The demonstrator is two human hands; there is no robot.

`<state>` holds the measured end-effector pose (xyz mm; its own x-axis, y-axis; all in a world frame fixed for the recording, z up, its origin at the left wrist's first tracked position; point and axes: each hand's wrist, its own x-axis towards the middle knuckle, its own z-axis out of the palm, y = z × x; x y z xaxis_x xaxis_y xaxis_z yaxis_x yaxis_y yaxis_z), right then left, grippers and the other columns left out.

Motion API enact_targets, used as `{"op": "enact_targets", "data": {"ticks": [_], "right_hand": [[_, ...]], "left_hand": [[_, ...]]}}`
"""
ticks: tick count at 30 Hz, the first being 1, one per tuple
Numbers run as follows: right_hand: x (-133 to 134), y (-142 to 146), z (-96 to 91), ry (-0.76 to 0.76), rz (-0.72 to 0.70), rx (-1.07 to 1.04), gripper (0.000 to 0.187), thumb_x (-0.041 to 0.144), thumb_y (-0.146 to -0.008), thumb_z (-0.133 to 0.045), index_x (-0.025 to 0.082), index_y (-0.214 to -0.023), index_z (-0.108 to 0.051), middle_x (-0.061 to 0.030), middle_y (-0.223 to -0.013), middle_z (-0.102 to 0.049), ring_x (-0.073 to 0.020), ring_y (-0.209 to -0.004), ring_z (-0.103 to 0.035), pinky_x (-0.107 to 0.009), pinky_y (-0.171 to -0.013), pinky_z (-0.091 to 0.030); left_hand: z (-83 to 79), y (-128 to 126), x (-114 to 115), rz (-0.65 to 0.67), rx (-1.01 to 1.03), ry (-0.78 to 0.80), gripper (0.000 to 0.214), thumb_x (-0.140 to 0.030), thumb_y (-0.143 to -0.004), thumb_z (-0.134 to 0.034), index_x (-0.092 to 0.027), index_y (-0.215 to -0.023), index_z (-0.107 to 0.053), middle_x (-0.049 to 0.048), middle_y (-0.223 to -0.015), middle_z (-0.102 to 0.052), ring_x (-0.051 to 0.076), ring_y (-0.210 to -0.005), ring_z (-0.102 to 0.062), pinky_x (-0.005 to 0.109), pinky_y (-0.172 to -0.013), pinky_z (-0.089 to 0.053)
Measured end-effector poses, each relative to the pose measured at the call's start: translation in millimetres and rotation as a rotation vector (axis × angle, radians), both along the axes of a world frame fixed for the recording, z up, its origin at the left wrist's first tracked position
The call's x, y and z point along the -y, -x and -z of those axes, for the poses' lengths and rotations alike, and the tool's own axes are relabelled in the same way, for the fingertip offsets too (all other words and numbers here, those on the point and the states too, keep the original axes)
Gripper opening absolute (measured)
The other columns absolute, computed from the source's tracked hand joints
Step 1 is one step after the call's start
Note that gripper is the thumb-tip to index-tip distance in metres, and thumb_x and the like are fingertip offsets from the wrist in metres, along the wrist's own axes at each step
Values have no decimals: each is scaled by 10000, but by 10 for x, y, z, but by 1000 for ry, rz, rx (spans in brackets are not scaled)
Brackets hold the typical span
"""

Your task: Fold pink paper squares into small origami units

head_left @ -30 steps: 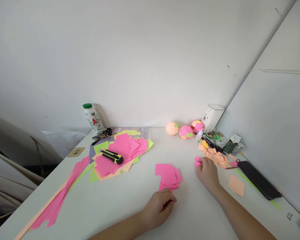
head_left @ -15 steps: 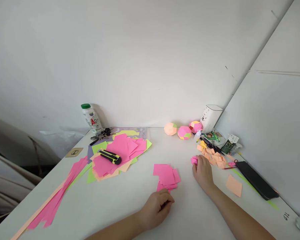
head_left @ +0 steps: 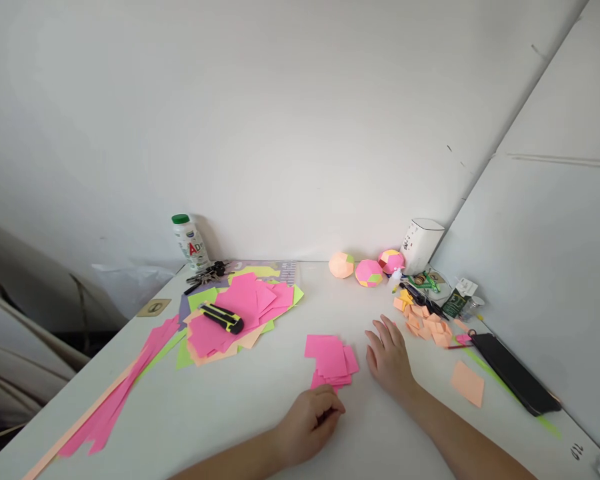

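Observation:
My left hand rests on the table with its fingers curled against the thumb, and nothing shows between them. Just beyond its knuckles lies a loose stack of pink paper squares. My right hand is open over the table to the right of that stack, fingers spread and holding nothing. Behind its fingers a tiny bit of pink paper peeks out, mostly hidden. A heap of folded peach paper pieces lies to the right of this hand.
A utility knife lies on a pile of coloured paper at left, near pink strips. Paper balls and a white container stand along the wall. A black pouch and a peach square lie at right.
My right hand has let go of the small pink paper piece and moved left, opening its fingers. My left hand stays by the stack. The view has tilted slightly.

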<state>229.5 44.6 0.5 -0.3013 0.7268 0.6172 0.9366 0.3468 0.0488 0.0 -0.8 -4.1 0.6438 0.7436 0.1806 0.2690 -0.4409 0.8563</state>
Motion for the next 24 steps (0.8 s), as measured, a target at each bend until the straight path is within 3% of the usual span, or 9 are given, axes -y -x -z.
{"op": "enact_targets", "data": {"ticks": [24], "right_hand": [[-55, -46, 113, -33, -17, -47, 244, 92, -816, -415, 124, -958, -611, -145, -1088, -582, -339, -1191, -418, -511, -948, -393]], "left_hand": [[153, -9, -71, 12, 79, -46, 204, -46, -715, -490, -125, -815, -650, 76, -763, -608, 137, -661, -544, 210, -601, -407]]}}
